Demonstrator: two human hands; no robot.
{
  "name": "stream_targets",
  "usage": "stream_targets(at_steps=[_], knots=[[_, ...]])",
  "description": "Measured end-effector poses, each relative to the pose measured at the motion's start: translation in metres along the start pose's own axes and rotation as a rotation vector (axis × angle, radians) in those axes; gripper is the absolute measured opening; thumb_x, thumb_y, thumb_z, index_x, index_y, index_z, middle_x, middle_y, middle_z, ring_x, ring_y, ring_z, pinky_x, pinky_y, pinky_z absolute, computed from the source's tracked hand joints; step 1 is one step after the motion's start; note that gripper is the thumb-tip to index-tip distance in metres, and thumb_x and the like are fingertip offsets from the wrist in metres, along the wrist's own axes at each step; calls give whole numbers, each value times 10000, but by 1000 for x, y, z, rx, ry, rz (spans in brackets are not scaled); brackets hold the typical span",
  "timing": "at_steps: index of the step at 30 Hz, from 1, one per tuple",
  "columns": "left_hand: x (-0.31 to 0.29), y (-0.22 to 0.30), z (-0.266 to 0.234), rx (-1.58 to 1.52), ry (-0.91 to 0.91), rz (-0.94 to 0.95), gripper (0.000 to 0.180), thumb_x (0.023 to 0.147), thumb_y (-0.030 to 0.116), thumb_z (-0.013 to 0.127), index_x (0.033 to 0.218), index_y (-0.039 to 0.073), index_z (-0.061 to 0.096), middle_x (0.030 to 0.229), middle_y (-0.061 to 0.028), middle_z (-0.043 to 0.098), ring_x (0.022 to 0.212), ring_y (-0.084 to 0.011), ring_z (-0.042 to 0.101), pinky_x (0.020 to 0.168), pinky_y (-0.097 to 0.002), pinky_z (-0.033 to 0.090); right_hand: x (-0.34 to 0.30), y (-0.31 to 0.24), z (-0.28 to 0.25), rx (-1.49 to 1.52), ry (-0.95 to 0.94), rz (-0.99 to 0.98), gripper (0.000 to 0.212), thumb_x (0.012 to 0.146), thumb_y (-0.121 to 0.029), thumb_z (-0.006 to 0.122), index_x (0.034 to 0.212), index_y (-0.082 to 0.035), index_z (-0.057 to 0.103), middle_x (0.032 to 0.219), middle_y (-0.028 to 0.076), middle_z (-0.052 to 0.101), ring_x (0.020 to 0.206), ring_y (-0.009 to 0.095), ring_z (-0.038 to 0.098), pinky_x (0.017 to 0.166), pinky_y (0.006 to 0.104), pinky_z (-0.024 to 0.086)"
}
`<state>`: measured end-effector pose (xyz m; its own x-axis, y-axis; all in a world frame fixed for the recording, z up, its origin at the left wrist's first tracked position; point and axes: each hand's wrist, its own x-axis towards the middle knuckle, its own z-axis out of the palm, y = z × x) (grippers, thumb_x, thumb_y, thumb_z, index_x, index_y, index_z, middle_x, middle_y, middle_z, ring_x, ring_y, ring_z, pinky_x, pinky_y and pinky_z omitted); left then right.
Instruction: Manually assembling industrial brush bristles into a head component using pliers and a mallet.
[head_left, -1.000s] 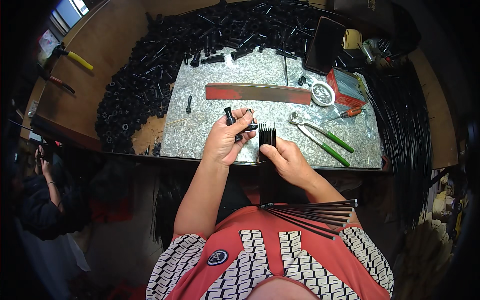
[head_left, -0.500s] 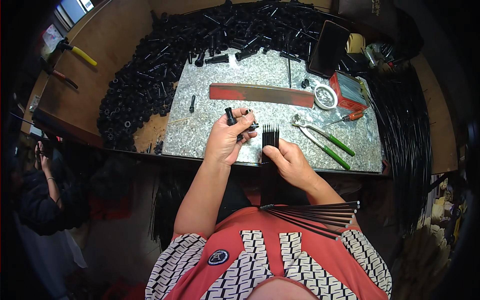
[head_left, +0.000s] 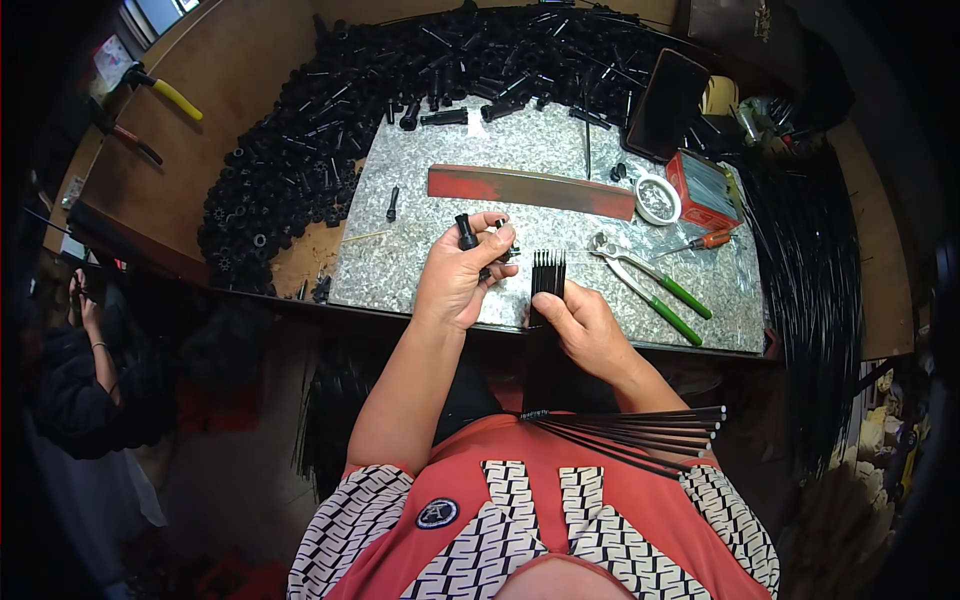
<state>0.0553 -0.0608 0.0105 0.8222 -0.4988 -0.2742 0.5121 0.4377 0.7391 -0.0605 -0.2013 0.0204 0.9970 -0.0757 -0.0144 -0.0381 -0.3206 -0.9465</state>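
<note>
My left hand is closed round several small black plastic tubes; one flared tube sticks up out of the palm, and fingers cover much of the others. Thumb and fingertips pinch together beside the bundle's upper end. My right hand grips a flat row of thin black rods, like umbrella ribs, with the thumb across the front. Their narrow bright tips point away from me. Near my chest, black rods with pale round ends fan out to the right over my forearm.
Green-handled pincers, an orange-handled screwdriver, a white bowl and a red box lie at right. Across the speckled board lies a red-brown bar. Black tubes pile behind; long rods hang at right.
The whole view has shifted slightly, so the bench appears a little lower and to the right. Both hands keep their holds, and the rod bundle stays beside the left fingertips.
</note>
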Motion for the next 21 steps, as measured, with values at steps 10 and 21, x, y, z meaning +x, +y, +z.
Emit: stream_targets(at_steps=[10,21], knots=[[0,0,-1,-13,28,20,248,794,96,746,1005,66,618,812,-8,639,666,-90,601,583,-255,528,-1,-3,-2,-25,-13,39,266,972,-232,507,882,-3,608,706,25,590,621,91,507,567,257,410],[1,1,-3,9,14,28,239,800,100,741,1002,70,616,825,-9,645,715,-93,606,577,-252,514,0,2,-1,-10,-10,22,273,972,-240,509,873,-8,613,720,28,604,638,90,525,576,257,419]])
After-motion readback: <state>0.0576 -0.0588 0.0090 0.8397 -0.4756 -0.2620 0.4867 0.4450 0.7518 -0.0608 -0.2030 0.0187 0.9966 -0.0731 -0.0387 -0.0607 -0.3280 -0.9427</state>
